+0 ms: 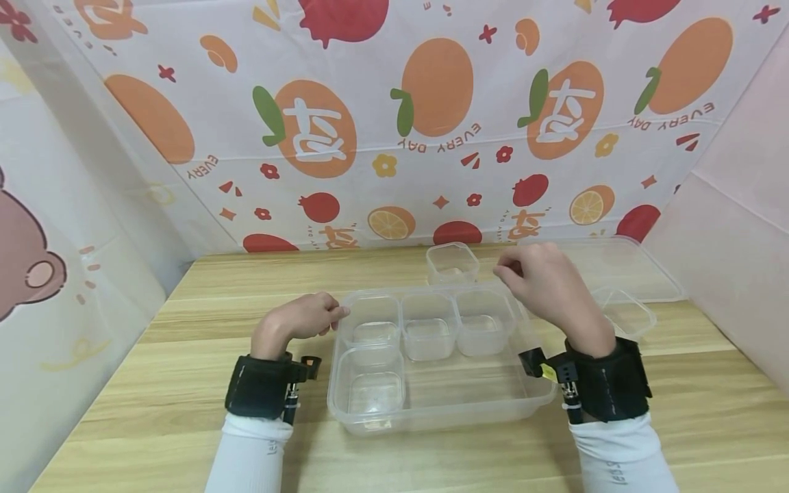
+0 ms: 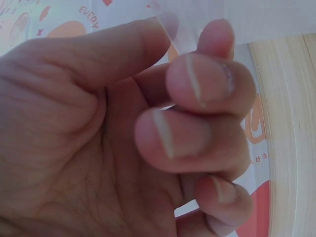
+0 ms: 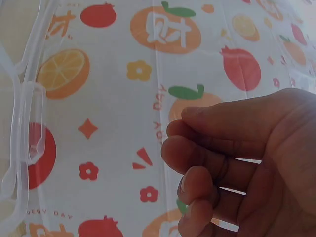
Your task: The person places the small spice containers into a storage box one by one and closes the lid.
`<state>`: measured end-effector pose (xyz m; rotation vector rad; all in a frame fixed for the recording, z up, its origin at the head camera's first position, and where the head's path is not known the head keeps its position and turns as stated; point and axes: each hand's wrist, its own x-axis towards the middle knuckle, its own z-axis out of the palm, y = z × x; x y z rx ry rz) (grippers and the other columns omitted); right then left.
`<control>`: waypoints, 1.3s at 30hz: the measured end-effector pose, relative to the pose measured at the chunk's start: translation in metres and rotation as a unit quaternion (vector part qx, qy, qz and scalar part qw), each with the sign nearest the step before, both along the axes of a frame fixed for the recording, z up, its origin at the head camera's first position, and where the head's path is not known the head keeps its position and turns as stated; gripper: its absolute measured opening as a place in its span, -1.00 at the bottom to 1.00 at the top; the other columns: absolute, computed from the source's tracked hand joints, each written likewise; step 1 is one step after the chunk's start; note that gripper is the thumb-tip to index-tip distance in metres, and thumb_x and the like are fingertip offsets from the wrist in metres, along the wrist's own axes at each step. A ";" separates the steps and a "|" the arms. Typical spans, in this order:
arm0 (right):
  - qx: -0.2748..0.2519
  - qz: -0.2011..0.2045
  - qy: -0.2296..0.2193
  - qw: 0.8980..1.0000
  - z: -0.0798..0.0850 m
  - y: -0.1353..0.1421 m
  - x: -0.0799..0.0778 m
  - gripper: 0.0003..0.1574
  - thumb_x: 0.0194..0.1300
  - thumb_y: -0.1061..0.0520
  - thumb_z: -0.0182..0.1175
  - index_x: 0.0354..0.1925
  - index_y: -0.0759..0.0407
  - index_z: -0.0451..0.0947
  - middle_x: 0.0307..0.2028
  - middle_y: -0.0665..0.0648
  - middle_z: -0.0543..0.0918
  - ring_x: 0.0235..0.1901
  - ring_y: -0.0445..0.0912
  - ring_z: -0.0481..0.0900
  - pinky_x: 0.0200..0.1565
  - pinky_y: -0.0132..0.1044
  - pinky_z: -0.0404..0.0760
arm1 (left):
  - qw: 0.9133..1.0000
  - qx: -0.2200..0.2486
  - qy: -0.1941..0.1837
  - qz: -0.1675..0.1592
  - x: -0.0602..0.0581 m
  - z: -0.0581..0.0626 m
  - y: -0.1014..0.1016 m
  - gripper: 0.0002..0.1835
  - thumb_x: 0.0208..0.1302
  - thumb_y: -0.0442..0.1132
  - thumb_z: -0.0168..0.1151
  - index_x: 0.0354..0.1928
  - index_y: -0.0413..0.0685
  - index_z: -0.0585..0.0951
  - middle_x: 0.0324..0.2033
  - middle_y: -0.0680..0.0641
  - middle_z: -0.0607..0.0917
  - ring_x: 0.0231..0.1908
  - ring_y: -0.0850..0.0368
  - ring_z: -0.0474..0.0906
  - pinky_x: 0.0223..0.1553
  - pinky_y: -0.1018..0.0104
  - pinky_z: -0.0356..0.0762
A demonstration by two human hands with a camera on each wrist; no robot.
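My left hand is at the left rim of a large clear plastic container. In the left wrist view its thumb and index finger pinch the container's translucent edge, other fingers curled below. Inside are small clear square cups: a row of three at the back, the left, the middle and the right one, plus one cup at the front left. My right hand is raised over the back right corner, fingers loosely curled and holding nothing; the right wrist view shows the container's rim apart from it.
Behind the container a loose clear cup stands on the wooden table. Another clear cup is right of the container, partly behind my right wrist. A large flat clear lid lies at the back right. Fruit-printed cloth hangs behind.
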<state>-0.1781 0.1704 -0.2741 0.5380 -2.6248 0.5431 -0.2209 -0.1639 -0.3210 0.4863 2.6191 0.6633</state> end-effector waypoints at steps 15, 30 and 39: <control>-0.025 -0.028 0.004 0.999 -0.004 0.024 0.004 -0.90 0.13 0.23 0.20 -0.50 0.20 0.58 -0.67 0.04 0.47 -0.62 -0.08 0.33 -0.54 -0.19 0.36 | 1.000 -0.002 0.002 -0.002 0.001 -0.002 0.000 -0.70 0.38 -0.13 -0.10 -0.42 -0.13 0.50 -0.67 0.00 0.35 -0.62 0.13 0.22 -0.52 0.26 0.21; -0.032 -0.045 0.012 0.998 -0.009 0.044 0.005 -0.91 0.12 0.27 0.17 -0.50 0.21 0.57 -0.68 0.05 0.45 -0.64 -0.07 0.32 -0.57 -0.19 0.37 | 1.000 -0.002 0.004 -0.004 0.001 -0.001 0.000 -0.70 0.38 -0.14 -0.10 -0.41 -0.15 0.51 -0.67 0.00 0.34 -0.62 0.13 0.21 -0.53 0.27 0.20; -0.037 -0.067 -0.001 0.997 -0.010 0.059 0.006 -0.89 0.14 0.26 0.15 -0.49 0.23 0.56 -0.67 0.07 0.46 -0.63 -0.05 0.33 -0.57 -0.17 0.36 | 1.000 -0.005 0.004 -0.006 -0.002 0.000 0.000 -0.71 0.37 -0.13 -0.09 -0.39 -0.15 0.51 -0.67 -0.01 0.35 -0.62 0.12 0.22 -0.52 0.26 0.21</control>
